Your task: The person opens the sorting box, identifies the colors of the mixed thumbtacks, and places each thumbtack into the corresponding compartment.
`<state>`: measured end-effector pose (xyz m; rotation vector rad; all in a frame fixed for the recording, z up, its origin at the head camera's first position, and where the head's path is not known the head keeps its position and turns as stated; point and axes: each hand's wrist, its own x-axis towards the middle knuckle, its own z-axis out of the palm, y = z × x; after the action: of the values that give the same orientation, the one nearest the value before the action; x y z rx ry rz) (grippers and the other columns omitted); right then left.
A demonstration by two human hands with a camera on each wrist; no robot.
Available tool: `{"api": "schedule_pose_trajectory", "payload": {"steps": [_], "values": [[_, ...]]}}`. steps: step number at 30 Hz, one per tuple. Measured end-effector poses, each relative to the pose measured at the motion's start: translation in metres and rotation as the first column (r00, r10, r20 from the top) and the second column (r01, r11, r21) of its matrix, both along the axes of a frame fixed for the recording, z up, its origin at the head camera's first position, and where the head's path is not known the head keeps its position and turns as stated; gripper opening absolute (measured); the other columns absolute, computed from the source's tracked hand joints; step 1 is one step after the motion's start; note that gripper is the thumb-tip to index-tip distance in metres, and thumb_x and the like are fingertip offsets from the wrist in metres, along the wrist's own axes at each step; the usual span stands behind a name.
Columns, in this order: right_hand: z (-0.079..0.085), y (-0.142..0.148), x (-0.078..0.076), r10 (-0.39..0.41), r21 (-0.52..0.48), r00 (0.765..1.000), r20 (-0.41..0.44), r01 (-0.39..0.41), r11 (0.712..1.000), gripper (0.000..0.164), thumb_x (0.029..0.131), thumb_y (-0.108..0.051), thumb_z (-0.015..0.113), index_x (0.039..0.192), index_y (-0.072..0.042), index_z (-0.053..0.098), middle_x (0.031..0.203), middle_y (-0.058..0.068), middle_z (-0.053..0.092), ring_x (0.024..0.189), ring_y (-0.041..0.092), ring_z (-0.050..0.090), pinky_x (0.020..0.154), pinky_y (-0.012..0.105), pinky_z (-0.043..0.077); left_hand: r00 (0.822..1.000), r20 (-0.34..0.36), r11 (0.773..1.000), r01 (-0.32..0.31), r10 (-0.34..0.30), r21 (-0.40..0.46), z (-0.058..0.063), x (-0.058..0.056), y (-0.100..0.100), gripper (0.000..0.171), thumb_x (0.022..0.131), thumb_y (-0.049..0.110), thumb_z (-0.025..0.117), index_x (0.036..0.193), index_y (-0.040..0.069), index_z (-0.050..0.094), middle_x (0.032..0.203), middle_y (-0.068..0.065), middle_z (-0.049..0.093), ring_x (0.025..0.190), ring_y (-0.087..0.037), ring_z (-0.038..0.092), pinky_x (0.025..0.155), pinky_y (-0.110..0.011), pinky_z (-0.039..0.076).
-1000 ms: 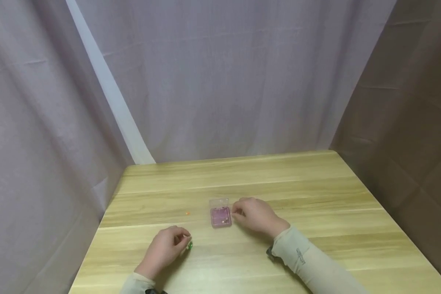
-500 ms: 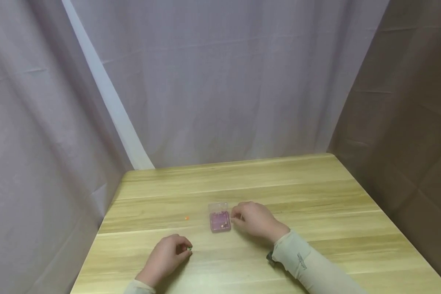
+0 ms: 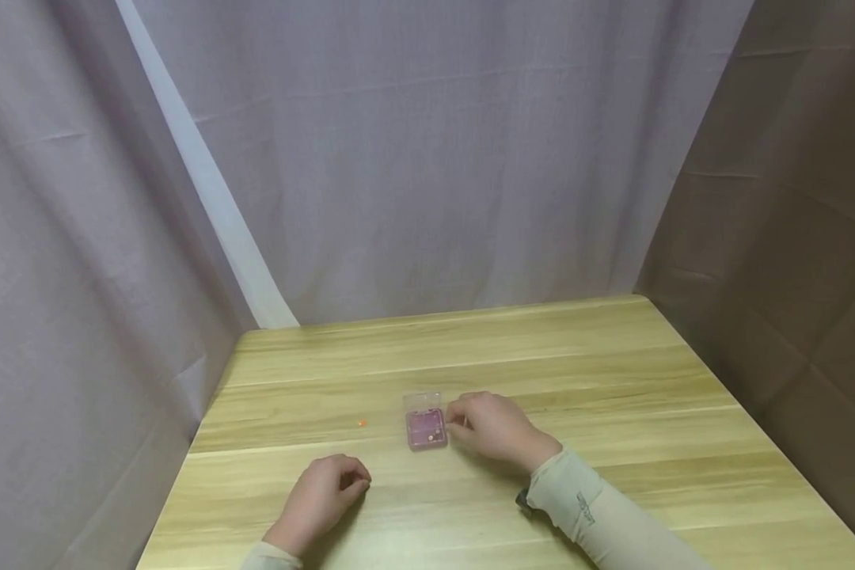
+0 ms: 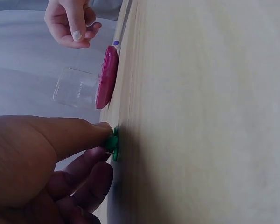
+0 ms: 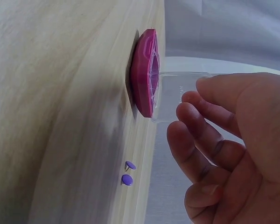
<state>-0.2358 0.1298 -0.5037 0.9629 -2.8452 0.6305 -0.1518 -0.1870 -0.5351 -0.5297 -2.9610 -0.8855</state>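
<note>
Low over the wooden table, my left hand [image 3: 318, 500] pinches green thumbtacks [image 4: 112, 142] between thumb and fingers; in the left wrist view the tacks are at the tabletop, and the fingers partly cover them. My right hand [image 3: 497, 426] hovers just right of a small magenta box [image 3: 426, 440], fingers loosely bent, with nothing visible in its grasp. The box's clear lid [image 3: 423, 401] stands raised at its far side. Inside the box are tiny pale specks, too small to identify. Two purple thumbtacks [image 5: 127, 179] lie on the table near the right hand.
A tiny orange item [image 3: 362, 423] lies on the table [image 3: 577, 340] left of the box. Grey curtains [image 3: 427, 158] hang behind and to the left, and a brownish curtain [image 3: 784, 261] is on the right.
The green tacks at the left fingertips, visible a second ago in the head view, are now hidden there by the fingers. The view has tilted slightly; the right hand stays beside the box.
</note>
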Motion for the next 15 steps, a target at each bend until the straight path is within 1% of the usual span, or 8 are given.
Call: {"api": "schedule_pose_trajectory", "payload": {"steps": [4, 12, 15], "values": [[-0.0004, -0.0001, 0.0005, -0.003, -0.011, 1.0, 0.005, 0.003, 1.0, 0.009, 0.09, -0.035, 0.066, 0.091, -0.028, 0.072, 0.081, -0.019, 0.064, 0.068, 0.001, 0.054, 0.064, 0.03, 0.052, 1.0, -0.005, 1.0, -0.007, 0.007, 0.002, 0.0011, -0.0005, 0.0004, 0.007, 0.089, 0.029, 0.071, 0.086, 0.023, 0.074, 0.083, 0.016, 0.067, 0.076, -0.001, 0.056, 0.071, -0.034, 0.053], [-0.0024, 0.0004, 0.002, 0.007, -0.032, 1.0, 0.001, -0.007, 0.999, 0.005, 0.09, -0.033, 0.068, 0.09, -0.028, 0.071, 0.081, -0.019, 0.065, 0.068, 0.0, 0.054, 0.065, 0.03, 0.053, 0.999, -0.031, 0.999, -0.037, 0.037, 0.007, 0.0017, -0.0041, 0.0033, 0.004, 0.088, 0.028, 0.072, 0.085, 0.025, 0.073, 0.079, 0.018, 0.064, 0.07, 0.0, 0.054, 0.066, -0.03, 0.051], [-0.0034, 0.0005, 0.0025, 0.01, -0.035, 1.0, -0.003, -0.01, 0.999, 0.006, 0.09, -0.033, 0.068, 0.09, -0.028, 0.072, 0.082, -0.019, 0.066, 0.068, 0.0, 0.054, 0.064, 0.03, 0.053, 0.998, -0.045, 0.999, -0.035, 0.036, 0.011, 0.0032, -0.0063, 0.0057, 0.005, 0.088, 0.028, 0.072, 0.085, 0.024, 0.073, 0.078, 0.018, 0.063, 0.068, 0.0, 0.053, 0.064, -0.029, 0.051]]}}
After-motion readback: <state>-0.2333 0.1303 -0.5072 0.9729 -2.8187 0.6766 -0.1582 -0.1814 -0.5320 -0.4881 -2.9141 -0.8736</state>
